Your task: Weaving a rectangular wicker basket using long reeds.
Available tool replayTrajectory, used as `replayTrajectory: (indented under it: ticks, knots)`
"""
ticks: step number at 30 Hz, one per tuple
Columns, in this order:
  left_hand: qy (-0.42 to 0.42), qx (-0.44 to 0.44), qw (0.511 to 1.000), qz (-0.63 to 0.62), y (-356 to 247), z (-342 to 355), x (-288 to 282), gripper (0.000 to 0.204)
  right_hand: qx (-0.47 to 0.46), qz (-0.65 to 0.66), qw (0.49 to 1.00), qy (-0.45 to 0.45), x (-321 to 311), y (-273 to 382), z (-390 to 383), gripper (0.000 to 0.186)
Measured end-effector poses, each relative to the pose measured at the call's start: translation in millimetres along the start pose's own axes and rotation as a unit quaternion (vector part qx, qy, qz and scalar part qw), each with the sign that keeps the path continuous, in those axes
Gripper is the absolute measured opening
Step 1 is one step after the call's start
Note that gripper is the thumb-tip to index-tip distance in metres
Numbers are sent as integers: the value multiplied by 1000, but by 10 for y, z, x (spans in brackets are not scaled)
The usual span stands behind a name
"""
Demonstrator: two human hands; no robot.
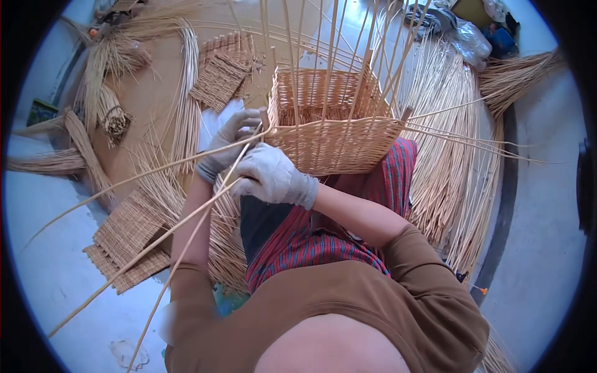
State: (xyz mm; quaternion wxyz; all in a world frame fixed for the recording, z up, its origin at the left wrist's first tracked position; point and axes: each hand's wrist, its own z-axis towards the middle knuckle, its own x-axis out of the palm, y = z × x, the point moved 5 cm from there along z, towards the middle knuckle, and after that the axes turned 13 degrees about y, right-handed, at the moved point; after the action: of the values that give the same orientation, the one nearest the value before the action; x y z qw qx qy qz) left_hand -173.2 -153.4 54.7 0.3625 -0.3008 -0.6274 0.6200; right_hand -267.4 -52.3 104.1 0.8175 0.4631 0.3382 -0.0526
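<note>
A rectangular wicker basket (348, 148) rests on my lap with its open top tilted toward the far side. Tall upright canes (323, 59) rise from its rim. My left hand (225, 142), in a pale work glove, is closed at the basket's near left corner, its fingers bent by the corner post (264, 118). Just below that corner, my gloved right hand (270, 173) is closed on long cane strands (163, 236). They cross between my hands and trail toward the lower left. Its palm side and some fingertips are hidden.
Loose canes (444, 143) lie in a wide spread at the right. Woven panels (134, 233) lie at the left, and more woven pieces (222, 71) sit beyond my left hand. Tied cane bundles (112, 115) stand far left. A clear plastic bag (471, 42) is at the far right.
</note>
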Motion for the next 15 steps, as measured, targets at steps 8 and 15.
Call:
replayTrajectory:
  ticks: [8,15]
  knots:
    - [179,5,983,36,9,296,-18,25,49,208,964,-157,-176,-252,-228,25]
    - [-96,37,993,59,364,204,141,19,203,399,776,-444,-699,-921,-1014,7]
